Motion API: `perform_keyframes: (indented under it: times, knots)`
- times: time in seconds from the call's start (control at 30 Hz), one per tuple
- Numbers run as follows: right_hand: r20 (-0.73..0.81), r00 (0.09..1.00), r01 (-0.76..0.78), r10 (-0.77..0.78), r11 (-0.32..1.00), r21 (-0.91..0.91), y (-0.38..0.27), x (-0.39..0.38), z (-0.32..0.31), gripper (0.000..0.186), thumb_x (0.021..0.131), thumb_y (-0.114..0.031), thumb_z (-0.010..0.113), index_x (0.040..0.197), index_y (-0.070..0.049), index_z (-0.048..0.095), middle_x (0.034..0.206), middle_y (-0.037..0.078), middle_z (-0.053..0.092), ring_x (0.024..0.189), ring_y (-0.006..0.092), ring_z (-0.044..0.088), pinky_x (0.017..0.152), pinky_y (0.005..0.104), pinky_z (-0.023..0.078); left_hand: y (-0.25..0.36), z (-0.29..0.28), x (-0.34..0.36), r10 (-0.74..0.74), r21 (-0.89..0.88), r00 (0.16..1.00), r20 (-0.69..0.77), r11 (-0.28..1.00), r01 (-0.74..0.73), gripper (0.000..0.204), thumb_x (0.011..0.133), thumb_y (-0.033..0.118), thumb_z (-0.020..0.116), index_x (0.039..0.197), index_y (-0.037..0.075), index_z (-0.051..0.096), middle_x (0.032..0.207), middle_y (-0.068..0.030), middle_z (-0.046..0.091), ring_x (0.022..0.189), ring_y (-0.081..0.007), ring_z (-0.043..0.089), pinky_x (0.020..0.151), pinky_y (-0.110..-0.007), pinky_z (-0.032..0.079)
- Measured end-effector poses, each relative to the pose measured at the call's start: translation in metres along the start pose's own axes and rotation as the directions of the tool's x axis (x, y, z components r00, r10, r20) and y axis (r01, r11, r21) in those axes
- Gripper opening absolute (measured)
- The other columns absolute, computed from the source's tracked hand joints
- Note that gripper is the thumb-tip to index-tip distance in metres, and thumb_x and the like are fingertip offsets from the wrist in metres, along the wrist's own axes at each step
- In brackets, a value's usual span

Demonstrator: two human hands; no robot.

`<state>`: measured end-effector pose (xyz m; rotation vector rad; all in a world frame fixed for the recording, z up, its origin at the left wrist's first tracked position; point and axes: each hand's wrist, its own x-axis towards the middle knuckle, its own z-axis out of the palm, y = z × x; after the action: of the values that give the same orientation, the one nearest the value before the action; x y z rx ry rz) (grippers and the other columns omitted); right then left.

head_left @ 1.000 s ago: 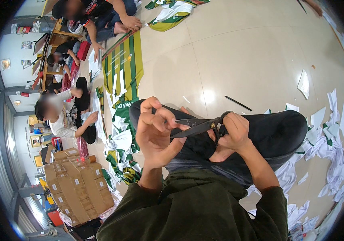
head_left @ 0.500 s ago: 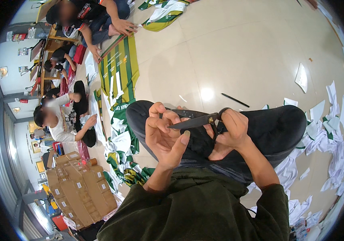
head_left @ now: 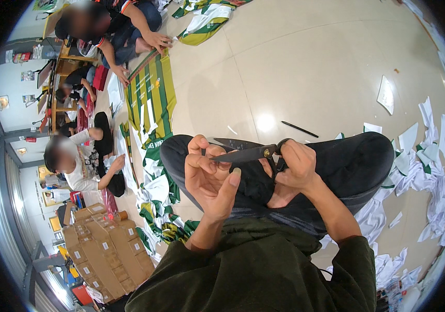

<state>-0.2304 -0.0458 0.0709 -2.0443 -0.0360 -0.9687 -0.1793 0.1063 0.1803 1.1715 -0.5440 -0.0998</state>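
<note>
My right hand (head_left: 295, 169) is closed around the handles of large black scissors (head_left: 248, 155) with a brass-coloured pivot, their blades a little apart and pointing left over my crossed dark-trousered legs. My left hand (head_left: 209, 182) is palm up at the blade tips, fingers curled but apart and thumb raised; whether a fingertip touches the blade is unclear. A bare foot (head_left: 279, 195) shows beneath my right hand.
Co-workers (head_left: 74, 166) sit along the left. Striped green fabric panels (head_left: 149, 93) and fabric pieces (head_left: 157, 187) lie left of my legs, flattened cardboard boxes (head_left: 103, 249) lower left, white scraps (head_left: 430, 171) right, a black stick (head_left: 299, 129) ahead.
My left thumb has lifted away from the lower blade. The scissors and my right hand have shifted slightly up and left in the view. The upper co-worker's hands moved slightly.
</note>
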Motion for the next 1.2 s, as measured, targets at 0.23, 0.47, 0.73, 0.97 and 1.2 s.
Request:
perform_keyframes:
  times: [0.23,0.47,0.73,0.97,1.2]
  knots:
    - [0.028,1.0,-0.014,0.015,1.0,-0.016,0.01,-0.013,0.007,0.037,0.063,-0.013,0.087,0.068,-0.006,0.051,0.061,0.007,0.045,0.045,0.0225,0.048,0.043,0.0325,0.037,-0.001,-0.002,0.002,-0.024,0.049,1.0,-0.006,0.998,0.025,0.038,0.08,-0.017,0.065,0.1,0.007,0.045,0.131,-0.0088,0.034,0.107,-0.0141,0.053,0.105,-0.039,0.048]
    - [0.021,0.984,-0.178,0.178,0.984,0.025,0.003,-0.001,0.004,0.037,0.071,-0.015,0.086,0.069,-0.005,0.05,0.06,0.005,0.048,0.046,0.0197,0.05,0.045,0.03,0.041,0.005,-0.013,0.011,-0.064,-0.017,0.998,-0.006,0.998,0.064,0.039,0.079,-0.019,0.064,0.102,0.006,0.046,0.131,-0.0081,0.036,0.108,-0.0153,0.058,0.103,-0.039,0.052]
    - [0.068,0.995,-0.073,0.075,0.997,-0.036,0.002,0.004,-0.002,0.039,0.064,-0.019,0.087,0.071,-0.004,0.052,0.064,0.007,0.05,0.052,0.0238,0.053,0.048,0.0322,0.042,0.018,-0.027,0.02,-0.228,0.137,0.973,-0.04,0.963,0.232,0.04,0.077,-0.022,0.065,0.101,0.004,0.047,0.135,-0.009,0.036,0.111,-0.0155,0.057,0.098,-0.038,0.057]
    - [0.081,0.996,-0.041,0.043,0.999,-0.026,0.004,-0.002,0.004,0.039,0.061,-0.02,0.087,0.071,-0.004,0.053,0.065,0.008,0.049,0.052,0.026,0.052,0.048,0.0338,0.041,0.02,-0.033,0.021,-0.216,0.135,0.976,0.035,0.968,0.21,0.039,0.077,-0.022,0.065,0.1,0.003,0.047,0.135,-0.0095,0.035,0.111,-0.0164,0.057,0.101,-0.042,0.054]
    - [0.097,0.995,-0.016,0.019,0.999,-0.034,0.008,-0.006,0.006,0.038,0.062,-0.021,0.087,0.071,-0.005,0.054,0.065,0.008,0.049,0.051,0.0259,0.051,0.047,0.0334,0.039,0.022,-0.032,0.023,-0.236,0.18,0.971,0.036,0.957,0.226,0.037,0.077,-0.022,0.064,0.1,0.002,0.047,0.134,-0.0101,0.035,0.109,-0.0178,0.057,0.101,-0.043,0.055]
